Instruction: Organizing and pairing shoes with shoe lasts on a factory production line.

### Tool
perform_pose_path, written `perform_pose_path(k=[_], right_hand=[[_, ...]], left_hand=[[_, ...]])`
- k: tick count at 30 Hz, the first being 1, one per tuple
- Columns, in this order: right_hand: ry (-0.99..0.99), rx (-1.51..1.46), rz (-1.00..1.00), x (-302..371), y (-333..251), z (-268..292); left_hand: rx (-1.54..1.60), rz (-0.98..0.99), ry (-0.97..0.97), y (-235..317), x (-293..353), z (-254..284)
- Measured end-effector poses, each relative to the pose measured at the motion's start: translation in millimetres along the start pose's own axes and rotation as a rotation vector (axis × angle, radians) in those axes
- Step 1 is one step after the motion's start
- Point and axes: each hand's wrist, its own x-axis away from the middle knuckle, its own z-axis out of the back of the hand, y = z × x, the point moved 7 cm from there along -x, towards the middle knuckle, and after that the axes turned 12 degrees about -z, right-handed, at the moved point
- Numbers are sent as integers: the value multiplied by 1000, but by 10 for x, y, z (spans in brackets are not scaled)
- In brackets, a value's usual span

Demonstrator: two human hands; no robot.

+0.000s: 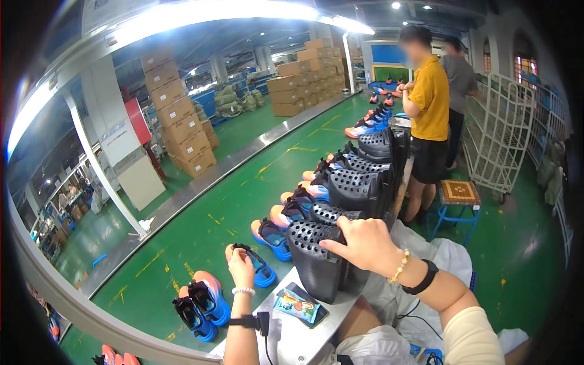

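My left hand (240,269) is closed on the collar of an orange and blue sneaker (263,272) standing on the green belt. My right hand (368,243) curls over the top of a tall black plastic form with round holes (311,243), its thumb and fingers pressing on the back edge. This form stands on a white ledge (286,331) beside the belt. On the ledge in front of it lies a phone with a blue printed packet (298,306) on top. Left of my left hand stands a pair of orange and blue sneakers (210,298).
Several more sneakers (298,204) and black perforated forms (356,185) line the green belt (243,194) going away. A person in a yellow shirt (429,91) stands beyond, near a blue-legged stool (459,193). White wire racks (499,134) stand right; stacked cartons (182,121) stand left.
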Motion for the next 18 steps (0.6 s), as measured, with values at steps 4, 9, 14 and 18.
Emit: perform_pose_path(k=[4, 9, 14, 18], right_hand=[[-19, 44, 16, -33, -46, -62], [-40, 125, 102, -99, 32, -71], [-43, 80, 125, -190, 0, -126], [-34, 65, 87, -267, 55, -93]], left_hand=[[-508, -94, -45, -372, 20, -279], [-530, 62, -303, -331, -91, -459], [-527, 68, -354, -376, -116, -178], [-426, 64, -310, -337, 131, -19]])
